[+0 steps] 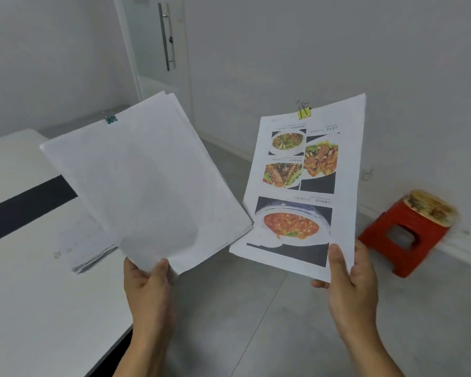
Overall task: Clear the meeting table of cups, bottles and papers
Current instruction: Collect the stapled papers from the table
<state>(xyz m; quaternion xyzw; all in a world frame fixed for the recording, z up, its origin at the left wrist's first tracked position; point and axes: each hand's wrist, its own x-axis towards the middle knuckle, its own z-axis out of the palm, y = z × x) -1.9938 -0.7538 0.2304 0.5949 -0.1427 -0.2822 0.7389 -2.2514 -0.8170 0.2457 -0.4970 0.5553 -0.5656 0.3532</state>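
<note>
My left hand (148, 284) grips the near corner of a blank white paper stack (144, 170) held by a teal binder clip (110, 118) at its far edge. My right hand (350, 276) pinches the near edge of a second paper stack (305, 186) printed with food photos and fastened by a yellow binder clip (304, 112). Both stacks are raised in the air, side by side, over the table's corner and the floor. A third paper stack (89, 240) lies flat on the white meeting table (38, 308), partly hidden under the blank stack.
The table has a black strip (25, 205) across it and fills the left side. A red plastic stool (408, 232) stands on the grey floor at right by the wall. A glass door with a metal handle (166, 36) is behind.
</note>
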